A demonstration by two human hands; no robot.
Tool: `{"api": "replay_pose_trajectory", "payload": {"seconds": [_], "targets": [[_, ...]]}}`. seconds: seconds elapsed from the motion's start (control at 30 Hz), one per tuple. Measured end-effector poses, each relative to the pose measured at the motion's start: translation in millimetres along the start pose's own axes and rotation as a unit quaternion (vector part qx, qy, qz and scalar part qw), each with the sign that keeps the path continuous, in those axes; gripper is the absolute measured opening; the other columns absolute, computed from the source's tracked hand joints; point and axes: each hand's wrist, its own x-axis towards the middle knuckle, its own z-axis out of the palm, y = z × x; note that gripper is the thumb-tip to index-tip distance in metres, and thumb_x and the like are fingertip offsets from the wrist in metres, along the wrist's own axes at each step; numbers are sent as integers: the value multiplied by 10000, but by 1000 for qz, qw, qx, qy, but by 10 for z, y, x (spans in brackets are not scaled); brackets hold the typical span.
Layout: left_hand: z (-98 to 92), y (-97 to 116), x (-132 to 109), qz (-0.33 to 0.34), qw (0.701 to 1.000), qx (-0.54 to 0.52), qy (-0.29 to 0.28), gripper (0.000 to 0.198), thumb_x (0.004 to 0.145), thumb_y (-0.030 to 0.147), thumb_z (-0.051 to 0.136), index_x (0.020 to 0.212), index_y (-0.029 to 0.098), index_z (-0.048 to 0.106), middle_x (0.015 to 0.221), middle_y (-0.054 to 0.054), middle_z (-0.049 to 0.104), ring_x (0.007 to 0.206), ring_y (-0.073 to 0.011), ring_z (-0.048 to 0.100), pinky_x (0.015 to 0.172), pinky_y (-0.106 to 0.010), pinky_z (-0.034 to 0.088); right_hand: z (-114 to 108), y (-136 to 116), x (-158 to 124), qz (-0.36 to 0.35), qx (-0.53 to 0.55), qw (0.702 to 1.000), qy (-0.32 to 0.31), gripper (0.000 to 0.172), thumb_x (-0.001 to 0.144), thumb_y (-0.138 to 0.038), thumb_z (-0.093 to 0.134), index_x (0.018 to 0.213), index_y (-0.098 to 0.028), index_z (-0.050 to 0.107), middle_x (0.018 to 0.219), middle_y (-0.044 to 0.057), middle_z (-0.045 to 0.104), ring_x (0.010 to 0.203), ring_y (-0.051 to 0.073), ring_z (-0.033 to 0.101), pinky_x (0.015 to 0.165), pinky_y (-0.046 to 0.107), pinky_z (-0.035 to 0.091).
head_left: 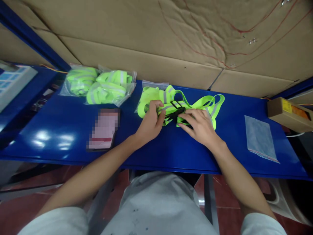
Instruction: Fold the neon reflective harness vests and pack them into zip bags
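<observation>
A neon-yellow reflective strap [212, 106] with a silver stripe lies in loose loops at the middle of the blue table. Black buckles [178, 112] sit in its centre, between my hands. My left hand [152, 122] is closed on the left part of the strap, thumb and fingers curled round it. From the other side, my right hand [199, 125] has its fingers closed at the buckle end of the strap. The fingers cover part of the strap there. Just behind, a clear plastic bag [156, 85] shows its top edge, partly under the strap.
Bagged yellow reflective straps [105, 89] are at the back left. A phone [104, 129] lies left of my left hand. To the right are a flat zip bag [261, 137] and a cardboard box [290, 114]. Brown cardboard [137, 52] walls off the back of the blue table [171, 153].
</observation>
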Motion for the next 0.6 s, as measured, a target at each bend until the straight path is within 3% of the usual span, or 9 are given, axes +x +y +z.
{"api": "replay_pose_trajectory", "payload": {"seconds": [0.13, 0.2, 0.3, 0.37, 0.6], "targets": [[20, 29, 15, 28, 998, -56, 3, 200, 1035, 412, 511, 1085, 220, 540, 1023, -70, 510, 837, -178, 505, 786, -307, 514, 23, -31, -1, 31, -47, 998, 21, 372, 1053, -405, 511, 1358, -228, 631, 1131, 103, 691, 1043, 268, 623, 914, 414, 412], [13, 59, 38, -15, 989, -142, -30, 276, 1010, 499, 543, 1022, 223, 563, 1043, -61, 492, 896, -186, 522, 771, -305, 576, 17, -49, -8, 43, -64, 996, 50, 378, 1049, -389, 517, 1386, -248, 614, 1228, 118, 679, 1132, 290, 603, 955, 432, 398], [-18, 94, 80, -115, 942, -301, -93, 338, 961, 560, 612, 1012, 239, 518, 964, -9, 461, 773, -146, 556, 647, -308, 633, -14, -70, -15, 42, -76, 994, 65, 383, 1039, -409, 536, 1402, -309, 603, 1414, 108, 619, 1297, 328, 541, 1048, 478, 345], [-43, 96, 102, -139, 921, -347, -109, 325, 954, 529, 639, 1007, 244, 494, 923, 14, 460, 685, -128, 578, 583, -315, 637, -38, -78, -9, 30, -55, 997, 51, 395, 1038, -423, 539, 1417, -323, 586, 1462, 92, 602, 1348, 332, 526, 1089, 492, 310], [-79, 42, 121, -134, 923, -341, -114, 315, 954, 504, 663, 982, 230, 508, 842, 36, 437, 566, -73, 506, 449, -180, 513, -64, -110, 20, 3, 19, 1000, 20, 442, 1060, -412, 506, 1477, -266, 525, 1468, 108, 611, 1377, 298, 553, 1113, 457, 303]]}}
